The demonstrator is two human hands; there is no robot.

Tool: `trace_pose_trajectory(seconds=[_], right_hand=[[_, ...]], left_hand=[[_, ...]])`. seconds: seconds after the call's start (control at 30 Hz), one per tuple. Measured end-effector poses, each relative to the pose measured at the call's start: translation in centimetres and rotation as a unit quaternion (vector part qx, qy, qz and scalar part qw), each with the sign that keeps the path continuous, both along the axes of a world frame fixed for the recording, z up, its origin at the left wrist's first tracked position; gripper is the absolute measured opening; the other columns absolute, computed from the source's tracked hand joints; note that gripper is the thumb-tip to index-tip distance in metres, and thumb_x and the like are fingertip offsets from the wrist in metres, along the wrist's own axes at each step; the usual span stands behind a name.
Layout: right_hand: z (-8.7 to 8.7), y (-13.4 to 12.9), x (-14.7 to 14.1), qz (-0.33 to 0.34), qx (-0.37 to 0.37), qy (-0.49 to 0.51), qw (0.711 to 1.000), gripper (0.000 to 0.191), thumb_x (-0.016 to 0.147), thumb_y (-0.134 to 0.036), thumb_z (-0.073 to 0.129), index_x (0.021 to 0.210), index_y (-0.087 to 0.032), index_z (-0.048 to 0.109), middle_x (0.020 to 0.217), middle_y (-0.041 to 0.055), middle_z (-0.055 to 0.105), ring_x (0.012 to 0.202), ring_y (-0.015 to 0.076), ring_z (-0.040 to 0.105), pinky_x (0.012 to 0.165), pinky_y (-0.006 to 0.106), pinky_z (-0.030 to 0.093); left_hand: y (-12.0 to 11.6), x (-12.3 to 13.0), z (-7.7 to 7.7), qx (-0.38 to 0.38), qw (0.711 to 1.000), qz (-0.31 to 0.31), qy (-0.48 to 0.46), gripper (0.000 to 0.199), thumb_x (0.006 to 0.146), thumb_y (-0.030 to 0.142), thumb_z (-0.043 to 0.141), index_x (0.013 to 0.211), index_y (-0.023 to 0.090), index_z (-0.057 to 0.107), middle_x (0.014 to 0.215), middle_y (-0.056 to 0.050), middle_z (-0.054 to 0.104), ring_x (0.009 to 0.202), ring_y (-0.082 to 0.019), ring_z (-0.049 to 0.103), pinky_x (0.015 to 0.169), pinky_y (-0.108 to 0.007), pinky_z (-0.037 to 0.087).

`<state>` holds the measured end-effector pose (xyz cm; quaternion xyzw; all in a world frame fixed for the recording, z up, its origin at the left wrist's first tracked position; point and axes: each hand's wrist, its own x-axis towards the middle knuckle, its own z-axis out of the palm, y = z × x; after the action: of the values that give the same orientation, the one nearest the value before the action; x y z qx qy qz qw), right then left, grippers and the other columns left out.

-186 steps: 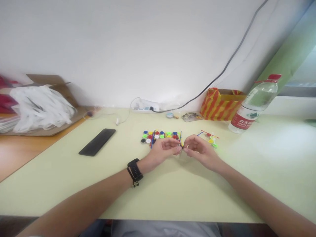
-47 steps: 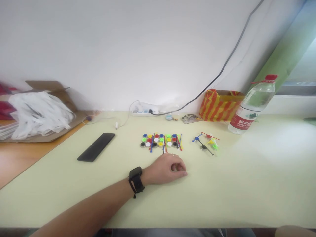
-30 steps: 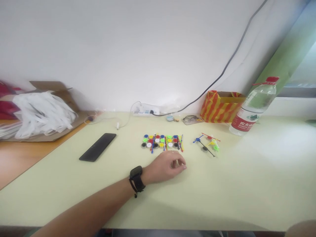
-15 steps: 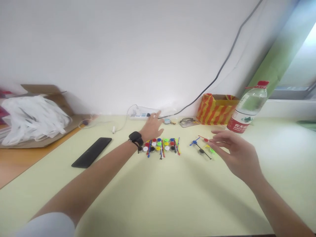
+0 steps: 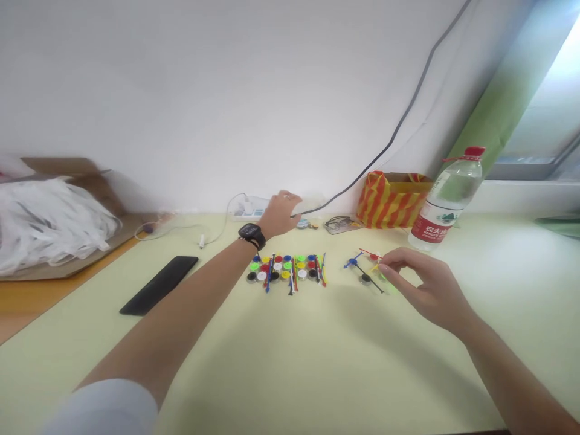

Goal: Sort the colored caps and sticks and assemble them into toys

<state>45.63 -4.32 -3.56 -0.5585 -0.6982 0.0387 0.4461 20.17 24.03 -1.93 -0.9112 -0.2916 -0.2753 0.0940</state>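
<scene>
My left hand (image 5: 281, 214) reaches to the back of the table, in front of the power strip (image 5: 247, 208) and beside the dark cable. Its thumb is apart from the bent fingers, and nothing shows in it. Nearer me, rows of small colored discs (image 5: 277, 266) lie with several thin arrow-shaped pointers (image 5: 294, 278) across them. My right hand (image 5: 419, 284) pinches thumb and forefinger together at a smaller group on the right. There, a blue pointer piece (image 5: 353, 262), a red piece (image 5: 373, 257) and a black piece (image 5: 365, 278) show. Its fingertips hide what they touch, close to a yellow bit.
A black phone-like slab (image 5: 159, 285) lies at left, near a cardboard box with white strips (image 5: 54, 220). At the back are a white plug lead (image 5: 202, 241), a striped bag (image 5: 392, 202) and a water bottle (image 5: 446, 199). A dark cable (image 5: 394, 136) runs up the wall.
My left hand has shifted slightly to the right, and its spread fingers have bent. My right hand stays at the right-hand group. The view has turned slightly.
</scene>
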Motion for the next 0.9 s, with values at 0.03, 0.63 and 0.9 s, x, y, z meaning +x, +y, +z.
trace_pose_trajectory(seconds=[0.03, 0.63, 0.9], right_hand=[[0.5, 0.2, 0.1, 0.002, 0.001, -0.009, 1.0, 0.015, 0.098, -0.038, 0.064, 0.089, -0.027, 0.069, 0.086, 0.0034, 0.073, 0.076, 0.0218, 0.068, 0.065, 0.035, 0.056], [2.3, 9.7, -2.1, 0.056, -0.136, 0.229, 0.962, 0.062, 0.083, -0.058, 0.078, 0.131, -0.026, 0.057, 0.114, 0.0101, 0.071, 0.092, 0.024, 0.071, 0.077, 0.037, 0.062], [2.0, 17.2, -0.5, 0.109, -0.141, 0.423, 0.889, 0.028, 0.066, -0.031, 0.089, 0.082, -0.02, 0.068, 0.073, 0.0002, 0.063, 0.06, 0.0109, 0.053, 0.054, 0.024, 0.049]], left_hand=[[-0.4, -0.1, 0.9, 0.005, 1.0, -0.005, -0.03, 0.042, 0.093, 0.03, 0.056, 0.132, 0.015, 0.063, 0.136, -0.014, 0.065, 0.133, -0.034, 0.048, 0.11, -0.052, 0.04], [-5.2, -2.4, 3.4, -0.327, 0.855, -0.148, -0.374, 0.051, 0.075, 0.036, 0.088, 0.119, 0.018, 0.068, 0.086, -0.006, 0.074, 0.079, -0.017, 0.071, 0.071, -0.029, 0.059], [-3.7, -4.6, 0.5, -0.374, 0.832, -0.056, -0.405, 0.059, 0.068, 0.046, 0.092, 0.117, 0.022, 0.071, 0.067, 0.002, 0.063, 0.056, -0.01, 0.054, 0.054, -0.023, 0.046]])
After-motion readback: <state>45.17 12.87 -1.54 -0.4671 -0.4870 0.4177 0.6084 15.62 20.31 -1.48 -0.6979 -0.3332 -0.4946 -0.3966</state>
